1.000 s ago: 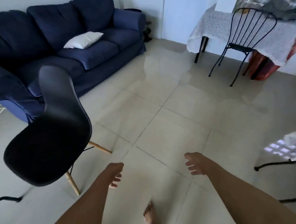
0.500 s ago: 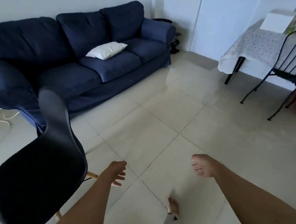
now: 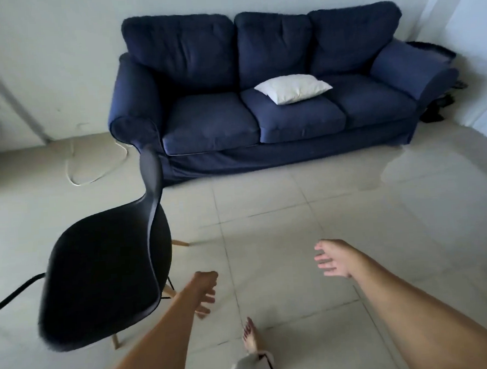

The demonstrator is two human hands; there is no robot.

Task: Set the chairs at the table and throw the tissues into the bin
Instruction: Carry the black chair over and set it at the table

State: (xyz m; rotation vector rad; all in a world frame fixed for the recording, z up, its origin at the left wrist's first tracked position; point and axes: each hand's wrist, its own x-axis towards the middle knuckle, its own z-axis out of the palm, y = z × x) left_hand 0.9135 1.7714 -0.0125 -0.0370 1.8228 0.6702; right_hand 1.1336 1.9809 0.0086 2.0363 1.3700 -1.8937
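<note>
1. We judge the chair step is in hand: our left hand (image 3: 205, 290) hangs just beside the black shell chair (image 3: 105, 275), not touching it, fingers loosely curled and holding nothing
2. Our right hand (image 3: 334, 260) hovers well apart from the chair, fingers spread, empty
3. Next we would need to grip the chair's backrest and carry it to the table, which is out of view, as are any tissues and the bin
4. The tiled floor (image 3: 281, 210) is pale and glossy; a blue sofa (image 3: 260, 97) with a white pillow (image 3: 293, 88) stands against the wall
</note>
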